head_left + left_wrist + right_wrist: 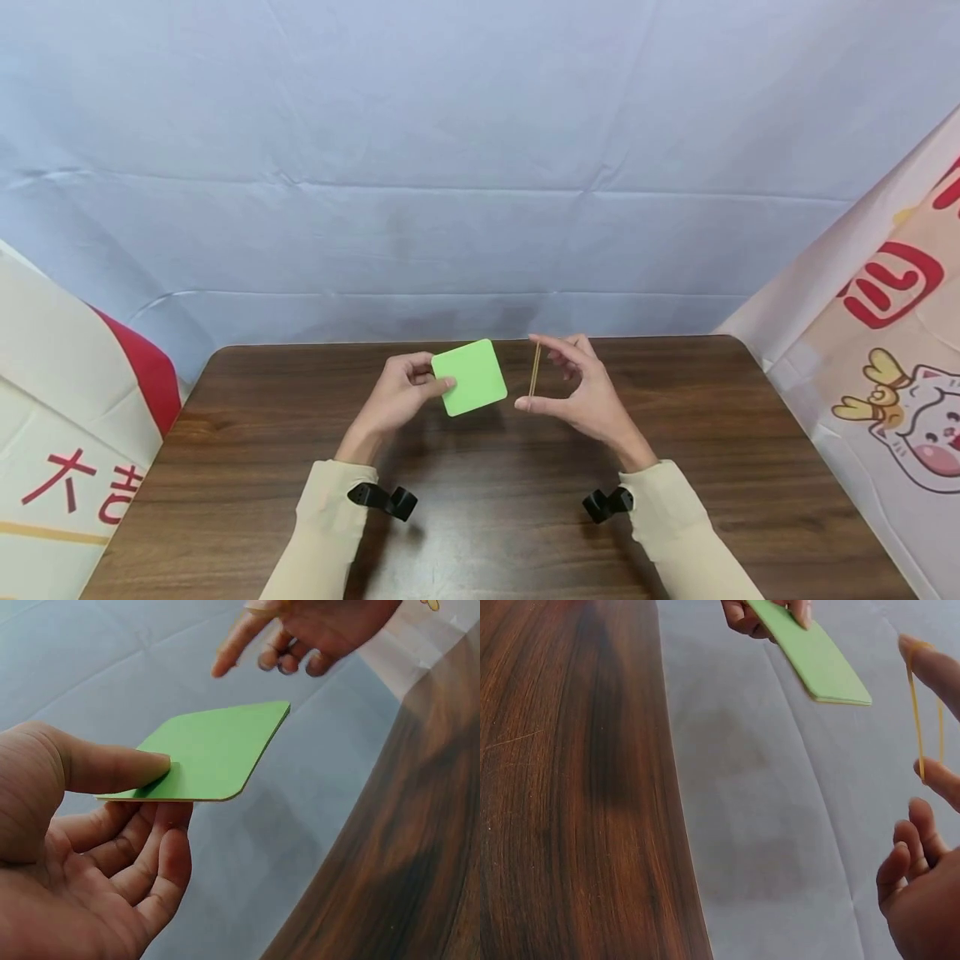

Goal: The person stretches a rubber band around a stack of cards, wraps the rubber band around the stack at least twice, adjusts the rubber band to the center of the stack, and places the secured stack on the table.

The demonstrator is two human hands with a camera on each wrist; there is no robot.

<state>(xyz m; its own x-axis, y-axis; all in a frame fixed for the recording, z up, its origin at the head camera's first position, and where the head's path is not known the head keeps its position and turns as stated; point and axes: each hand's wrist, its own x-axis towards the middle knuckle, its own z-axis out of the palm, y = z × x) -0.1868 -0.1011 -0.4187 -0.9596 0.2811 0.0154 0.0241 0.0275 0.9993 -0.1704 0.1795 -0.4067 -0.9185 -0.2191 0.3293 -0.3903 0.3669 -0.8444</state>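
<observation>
My left hand (pixel 403 390) pinches a light green square card (pixel 472 379) with rounded corners. The thumb lies on its upper face and the fingers are underneath, as the left wrist view shows. A thin yellow rubber band (pixel 916 724) is stretched between the index finger and thumb of my right hand (pixel 588 392). Those two fingers are spread apart and the band loops round their tips. The right hand's other fingers bend loosely and hold nothing. Both hands are raised over the far part of the table, the card a short gap left of the band.
The dark wooden table (pixel 480 517) has its far edge just behind the hands. A pale grey-blue cloth (pixel 450 167) hangs behind it. Printed cloths stand at the sides, with red characters at left and a cartoon figure (pixel 930 425) at right. Each wrist wears a black camera mount (pixel 386 500).
</observation>
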